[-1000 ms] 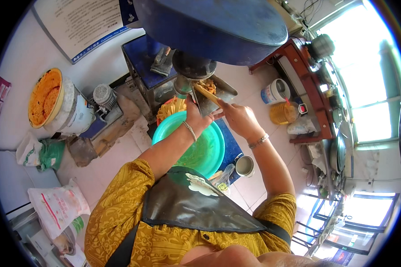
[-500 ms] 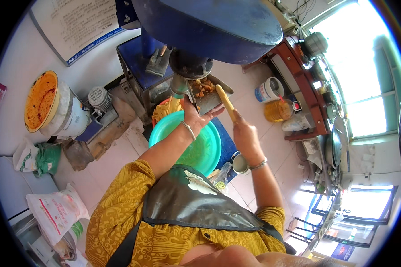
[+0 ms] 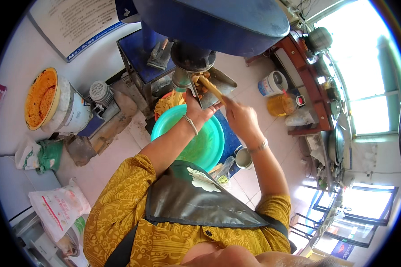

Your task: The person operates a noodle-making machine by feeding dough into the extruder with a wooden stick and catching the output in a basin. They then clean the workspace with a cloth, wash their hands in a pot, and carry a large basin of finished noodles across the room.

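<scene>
The left hand (image 3: 199,110) and the right hand (image 3: 242,118) are out in front, near each other.
The left arm (image 3: 170,147) slants up to the right, and its hand is spread out, with part of it hidden. The right arm (image 3: 272,171) slants up to the left, and its hand is curled up like a fist.

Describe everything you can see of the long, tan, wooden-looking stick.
The long, tan, wooden-looking stick is a thick, fairly straight rod with a plain surface. The person's bare right hand wraps around its near end, hiding that part. From there it slants toward the upper left of the picture, its far end over the grey metal tray holding brownish-orange chunks. Whether its tip presses on them is unclear.
</scene>
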Available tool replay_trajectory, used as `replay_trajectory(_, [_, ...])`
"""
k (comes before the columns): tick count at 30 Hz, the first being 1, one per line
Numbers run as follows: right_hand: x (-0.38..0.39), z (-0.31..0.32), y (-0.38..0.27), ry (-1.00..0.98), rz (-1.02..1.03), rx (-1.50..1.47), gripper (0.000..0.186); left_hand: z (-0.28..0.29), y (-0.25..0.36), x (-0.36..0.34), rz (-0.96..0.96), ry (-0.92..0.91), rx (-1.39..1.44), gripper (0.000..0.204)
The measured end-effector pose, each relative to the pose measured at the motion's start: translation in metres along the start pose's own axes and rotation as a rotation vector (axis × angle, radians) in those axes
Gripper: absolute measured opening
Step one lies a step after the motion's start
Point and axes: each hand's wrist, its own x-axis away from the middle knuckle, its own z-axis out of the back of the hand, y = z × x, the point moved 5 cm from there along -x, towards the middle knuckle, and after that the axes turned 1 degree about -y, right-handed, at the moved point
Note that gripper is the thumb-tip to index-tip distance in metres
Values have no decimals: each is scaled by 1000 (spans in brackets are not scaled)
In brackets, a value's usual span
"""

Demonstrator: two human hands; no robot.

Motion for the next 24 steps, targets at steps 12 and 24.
replay_trajectory(12, [14, 3, -1, -5, 129, -81, 36, -3, 1, 6, 53, -51, 15, 68])
replay_trajectory(24, [-20, 5, -5, -21, 141, -26, 41, 5, -11, 5, 96, -131, 214, 71])
